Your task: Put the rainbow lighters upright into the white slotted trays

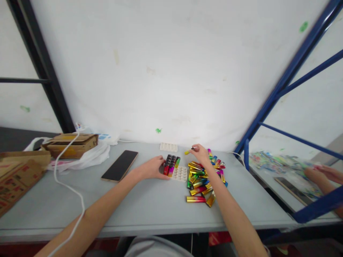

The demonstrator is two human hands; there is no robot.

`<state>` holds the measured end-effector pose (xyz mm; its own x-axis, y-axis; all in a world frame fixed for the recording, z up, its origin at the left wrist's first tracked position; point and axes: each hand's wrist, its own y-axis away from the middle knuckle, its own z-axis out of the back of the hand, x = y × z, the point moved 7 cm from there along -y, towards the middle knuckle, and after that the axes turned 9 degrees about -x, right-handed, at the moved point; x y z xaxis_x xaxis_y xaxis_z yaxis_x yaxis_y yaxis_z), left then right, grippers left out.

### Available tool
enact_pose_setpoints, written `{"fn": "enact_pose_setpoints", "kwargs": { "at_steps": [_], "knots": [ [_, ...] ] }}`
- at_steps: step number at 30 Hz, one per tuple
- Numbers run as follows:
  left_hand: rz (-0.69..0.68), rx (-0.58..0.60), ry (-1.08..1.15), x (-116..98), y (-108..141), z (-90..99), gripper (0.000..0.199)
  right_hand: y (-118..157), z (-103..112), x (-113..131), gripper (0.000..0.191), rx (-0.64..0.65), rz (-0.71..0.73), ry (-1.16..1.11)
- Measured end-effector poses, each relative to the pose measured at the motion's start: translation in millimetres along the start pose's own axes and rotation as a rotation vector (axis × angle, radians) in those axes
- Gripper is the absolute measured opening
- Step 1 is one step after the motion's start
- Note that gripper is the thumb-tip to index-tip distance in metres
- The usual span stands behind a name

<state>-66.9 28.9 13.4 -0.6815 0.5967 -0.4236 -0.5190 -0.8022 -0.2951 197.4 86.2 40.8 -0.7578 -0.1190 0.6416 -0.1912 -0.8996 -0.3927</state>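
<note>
In the head view, the left hand (154, 167) spreads its thumb and fingers along the left side of a block of upright lighters (171, 165), just beside or touching them; whether it presses on them I cannot tell. These lighters stand in rows with black tops, red, purple and green, on the left part of a white tray (180, 174), whose right part shows bare pockets. The right hand (199, 152) has its fingers pinched together on a yellow lighter (187, 152), held tilted above the counter (150, 203), behind the pile. Under the right wrist lies a loose pile of shiny lighters (198, 191) in gold, red, green, blue and purple, just right of the tray. A second white tray (168, 146) lies near the wall (171, 71). Left of the left hand is a dark-screened phone (120, 165); farther left are cardboard boxes (72, 145), a plastic bag (89, 159) and a white cable (70, 187). Past the blue frame (273, 94) on the right, a co-worker's blurred hands (317, 174) are near another phone (293, 189).
</note>
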Motion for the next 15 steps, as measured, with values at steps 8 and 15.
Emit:
{"fn": "enact_pose_setpoints", "kwargs": {
  "at_steps": [8,15],
  "knots": [
    [0.007,-0.011,0.012,-2,0,1.1,0.058,37,1,21,0.048,0.099,-0.226,-1.076],
    [-0.007,-0.008,-0.018,2,0,-1.3,0.061,71,-24,45,0.052,0.330,-0.237,-1.029]
  ]
}}
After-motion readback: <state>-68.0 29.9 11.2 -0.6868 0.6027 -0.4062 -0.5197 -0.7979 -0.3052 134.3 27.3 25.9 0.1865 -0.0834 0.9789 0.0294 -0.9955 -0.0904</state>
